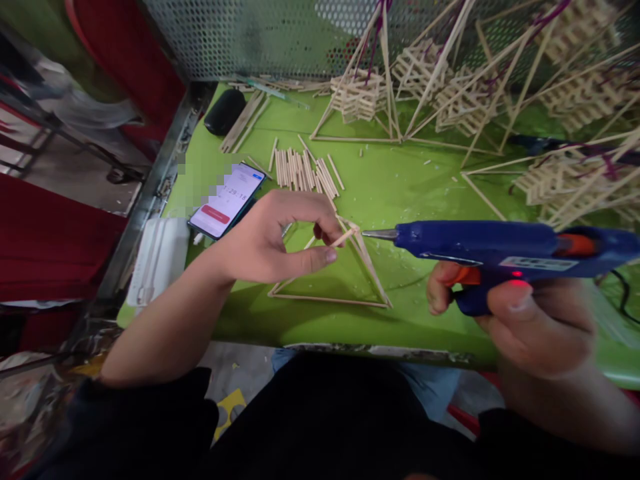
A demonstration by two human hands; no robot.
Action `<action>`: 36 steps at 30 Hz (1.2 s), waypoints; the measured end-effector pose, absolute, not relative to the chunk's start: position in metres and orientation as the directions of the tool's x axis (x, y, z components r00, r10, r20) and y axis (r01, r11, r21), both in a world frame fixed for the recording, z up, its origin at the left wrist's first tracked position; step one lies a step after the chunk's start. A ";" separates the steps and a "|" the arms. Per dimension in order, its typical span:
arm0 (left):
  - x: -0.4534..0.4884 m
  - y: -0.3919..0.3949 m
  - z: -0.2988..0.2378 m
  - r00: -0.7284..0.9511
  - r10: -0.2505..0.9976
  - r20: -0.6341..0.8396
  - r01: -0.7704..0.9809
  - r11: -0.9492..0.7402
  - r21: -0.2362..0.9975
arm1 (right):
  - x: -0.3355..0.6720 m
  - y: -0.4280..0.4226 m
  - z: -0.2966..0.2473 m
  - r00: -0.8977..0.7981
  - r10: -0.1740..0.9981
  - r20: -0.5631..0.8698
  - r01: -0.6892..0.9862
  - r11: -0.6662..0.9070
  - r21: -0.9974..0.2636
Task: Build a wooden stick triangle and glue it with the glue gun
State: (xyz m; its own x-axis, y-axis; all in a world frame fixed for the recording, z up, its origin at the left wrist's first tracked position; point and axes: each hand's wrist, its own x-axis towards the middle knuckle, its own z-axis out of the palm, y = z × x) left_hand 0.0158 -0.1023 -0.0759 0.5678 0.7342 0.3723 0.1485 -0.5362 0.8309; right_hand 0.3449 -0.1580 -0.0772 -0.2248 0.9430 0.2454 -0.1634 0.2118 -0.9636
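My right hand (545, 327) grips a blue hot glue gun (480, 243) with an orange trigger and a red light glowing on it. Its metal nozzle points left, the tip at or very close to the top corner of a wooden stick frame (330, 300). My left hand (285, 233) is closed, thumb and fingers pinching a short wooden stick (345, 237) at that corner. Part of the frame is hidden behind the left hand. Just beyond this hand lies a loose bundle of short wooden sticks (295, 169).
Finished-looking stick structures with purple string, such as a lattice piece (361, 95), crowd the back right. A phone (227, 200), a black case (225, 112) and a white box (159, 257) lie at left. A perforated metal panel (240, 40) borders the green table (415, 180).
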 end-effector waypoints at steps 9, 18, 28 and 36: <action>0.017 -0.102 -0.075 0.587 0.706 0.397 0.132 -0.566 0.813 | 0.339 -0.160 -0.076 -0.138 0.967 0.216 -0.149 0.195 -0.969; 0.012 -0.102 -0.077 0.568 0.720 0.398 0.096 -0.538 0.837 | 0.338 -0.159 -0.077 -0.159 0.972 0.172 -0.137 0.151 -0.979; 0.012 -0.101 -0.081 0.417 0.814 0.404 0.163 -0.504 0.848 | 0.338 -0.160 -0.077 -0.156 0.978 0.136 -0.108 0.120 -0.987; 0.013 -0.103 -0.080 0.415 0.781 0.467 0.039 -0.528 0.848 | 0.337 -0.160 -0.077 -0.135 0.981 0.136 -0.122 0.120 -0.985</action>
State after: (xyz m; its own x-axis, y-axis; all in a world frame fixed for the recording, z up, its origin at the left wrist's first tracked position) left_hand 0.0130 -0.1033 -0.0799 0.4151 0.7806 0.4673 0.0389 -0.5284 0.8481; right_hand 0.3365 -0.1596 -0.0769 -0.1352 0.9814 0.1363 -0.1223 0.1200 -0.9852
